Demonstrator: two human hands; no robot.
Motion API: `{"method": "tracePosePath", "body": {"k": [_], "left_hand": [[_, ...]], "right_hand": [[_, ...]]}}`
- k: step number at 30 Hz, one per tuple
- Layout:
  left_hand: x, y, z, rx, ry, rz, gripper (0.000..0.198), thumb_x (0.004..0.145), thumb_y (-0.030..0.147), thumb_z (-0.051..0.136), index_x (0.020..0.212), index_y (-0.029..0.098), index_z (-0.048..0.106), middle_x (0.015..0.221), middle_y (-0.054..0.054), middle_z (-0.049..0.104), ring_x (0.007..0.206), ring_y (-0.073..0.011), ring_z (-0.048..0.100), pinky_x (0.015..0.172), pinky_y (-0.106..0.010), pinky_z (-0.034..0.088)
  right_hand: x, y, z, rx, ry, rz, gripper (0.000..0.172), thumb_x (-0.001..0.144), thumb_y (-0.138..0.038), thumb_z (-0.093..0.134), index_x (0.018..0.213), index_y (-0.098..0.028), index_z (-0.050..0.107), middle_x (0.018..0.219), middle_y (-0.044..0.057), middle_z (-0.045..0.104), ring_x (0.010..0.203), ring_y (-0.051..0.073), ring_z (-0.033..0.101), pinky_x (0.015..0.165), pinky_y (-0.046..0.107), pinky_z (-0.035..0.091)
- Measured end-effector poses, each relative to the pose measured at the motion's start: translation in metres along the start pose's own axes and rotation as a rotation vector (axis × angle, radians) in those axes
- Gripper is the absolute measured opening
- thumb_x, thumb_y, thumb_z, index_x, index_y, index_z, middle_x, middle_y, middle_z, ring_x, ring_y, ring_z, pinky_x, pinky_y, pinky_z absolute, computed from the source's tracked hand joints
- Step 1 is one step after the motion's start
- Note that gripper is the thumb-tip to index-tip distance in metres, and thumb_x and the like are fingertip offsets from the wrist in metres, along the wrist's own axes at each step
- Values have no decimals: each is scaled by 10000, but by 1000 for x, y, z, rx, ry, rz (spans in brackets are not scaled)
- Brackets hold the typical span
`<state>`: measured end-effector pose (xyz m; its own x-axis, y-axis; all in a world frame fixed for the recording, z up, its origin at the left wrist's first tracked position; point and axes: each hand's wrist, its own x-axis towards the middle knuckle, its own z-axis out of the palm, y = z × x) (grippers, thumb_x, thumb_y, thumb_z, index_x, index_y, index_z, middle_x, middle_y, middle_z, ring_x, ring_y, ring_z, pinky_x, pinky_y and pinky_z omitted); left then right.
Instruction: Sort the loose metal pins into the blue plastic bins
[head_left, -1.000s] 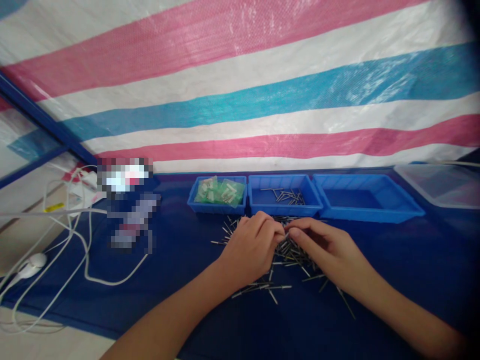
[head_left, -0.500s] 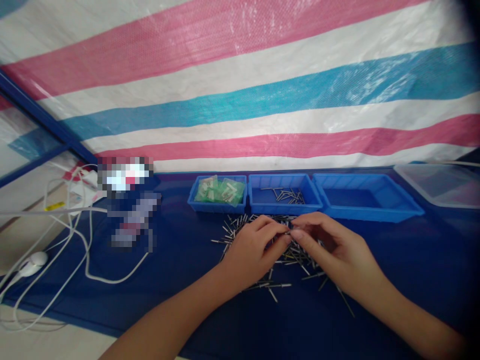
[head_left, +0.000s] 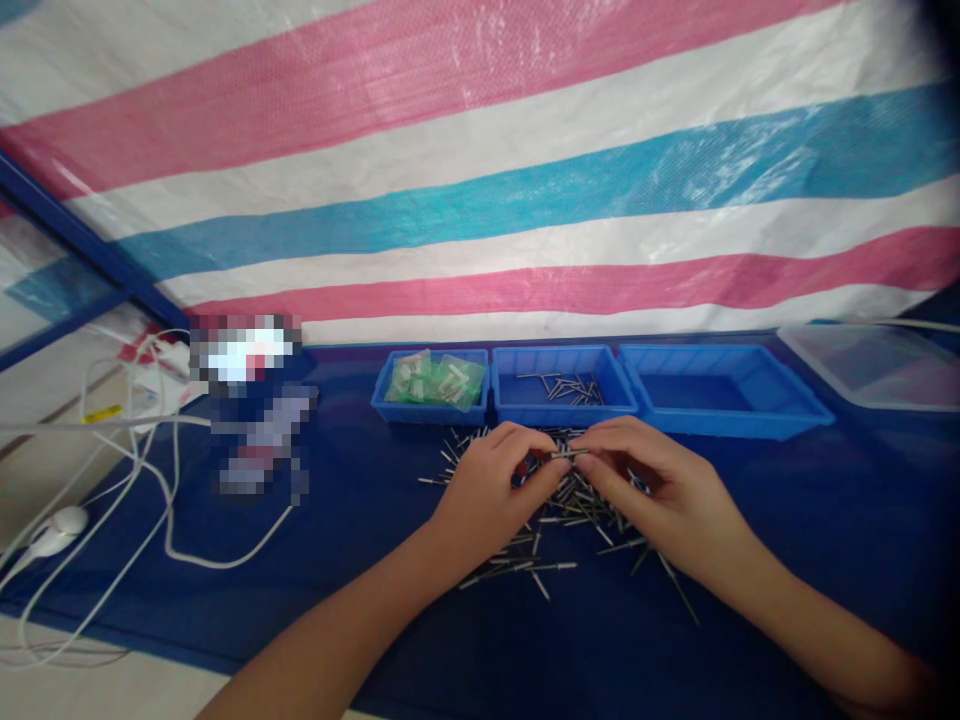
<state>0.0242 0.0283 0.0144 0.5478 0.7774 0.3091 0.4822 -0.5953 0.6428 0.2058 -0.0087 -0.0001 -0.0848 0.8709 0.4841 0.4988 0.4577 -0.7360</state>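
Note:
My left hand [head_left: 496,497] and my right hand [head_left: 651,488] meet over a loose pile of blind rivets [head_left: 585,508]. Between their fingertips lies a blind rivet [head_left: 570,454], roughly level, pinched by thumb and forefinger at each end. Fingers cover part of it, and I cannot tell whether more than one is held. The pile's rivets have pale bodies and thin dark stems, scattered on the blue table [head_left: 600,650]. Behind the hands, the middle blue bin [head_left: 525,403] contains several rivets.
The left blue bin [head_left: 420,412] holds green packets [head_left: 439,380]. A third blue bin [head_left: 720,424] stands to the right, beside a clear plastic lid or tray [head_left: 870,365]. White cables [head_left: 176,480] and blurred objects [head_left: 274,435] lie left. A striped sheet [head_left: 480,210] hangs behind.
My fingertips have drawn slightly apart, showing more of the rivet between them. The view has shifted a little; the bins and pile look unchanged.

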Motion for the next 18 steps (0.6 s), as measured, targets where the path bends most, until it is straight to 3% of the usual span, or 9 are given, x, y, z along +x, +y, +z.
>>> {"method": "tracePosePath", "body": {"k": [4,7,12,18], "left_hand": [[-1,1,-2,15,35,-52,171,901,335,545,885,180,616,849,-15,645,756,-136,582,693,-251,434],[-1,-1,-4,64,49,-129,194,911,350,521,979,192,612,879,-8,657,755,-143,586,695,-263,423],[1,-9,-10,207,33,-158,187,930,273,462,996,208,624,913,-11,674,810,-165,603,721,-287,407],[2,-12,-12,376,-146,-55,168,909,210,468,954,201,630,899,-12,686,822,-179,592,735,-317,364]], "right_hand": [[3,6,-2,-149,-18,-77,139,885,-247,548,947,-231,671,953,63,644,801,177,623,669,316,516],[12,17,-7,-342,68,-157,148,892,-245,542,947,-210,675,943,77,645,893,210,600,786,368,485],[25,38,-15,-707,208,-90,221,896,-340,536,981,-205,690,979,94,660,899,269,561,757,421,430],[18,34,-17,-648,162,-48,300,892,-358,531,1112,-192,648,1037,107,647,951,273,559,798,425,430]]}}
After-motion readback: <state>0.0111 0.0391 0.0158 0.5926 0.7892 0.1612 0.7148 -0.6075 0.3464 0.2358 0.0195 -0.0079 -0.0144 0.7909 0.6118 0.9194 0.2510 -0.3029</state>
